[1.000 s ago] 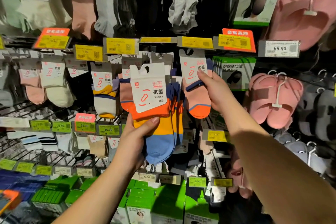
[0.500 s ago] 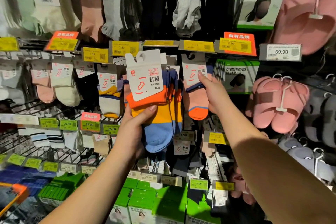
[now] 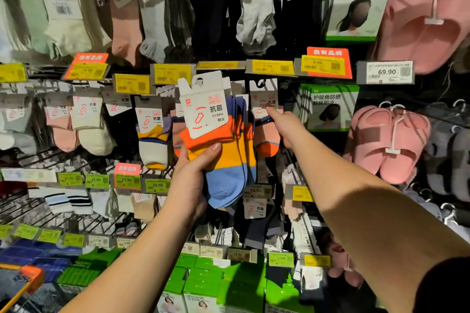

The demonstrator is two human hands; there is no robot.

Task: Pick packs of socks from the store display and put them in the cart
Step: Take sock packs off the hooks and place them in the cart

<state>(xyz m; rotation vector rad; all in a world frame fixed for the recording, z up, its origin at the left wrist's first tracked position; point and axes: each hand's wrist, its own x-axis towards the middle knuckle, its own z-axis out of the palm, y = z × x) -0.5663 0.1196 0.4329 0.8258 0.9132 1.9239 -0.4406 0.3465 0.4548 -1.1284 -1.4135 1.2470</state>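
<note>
The left hand [image 3: 189, 180] grasps a pack of socks [image 3: 223, 150] with orange, yellow and blue stripes, the thumb pressed on the front just under the white card and the other fingers hidden behind the pack. The pack is held up free in front of the display rack [image 3: 76, 216], a little tilted. It seems to hold several pairs, because some blue and orange edges show one behind another at its right side; the exact number I cannot tell.

Just right of this held pack, the right hand [image 3: 286, 126] reaches to a hanging pack [image 3: 265, 119] of pink socks with orange toe. The fingers touch its white card and its upper edge, but if they pinch it or only touch it is not clear, since the back of the hand covers them.

Right of the held pack and further away, two pairs of pink slippers [image 3: 386, 142] hang, one above the other; the upper pair is cut off by the picture edge. Far below and left of the held pack, an orange corner [image 3: 28, 277] shows, blurred, perhaps the cart.
</note>
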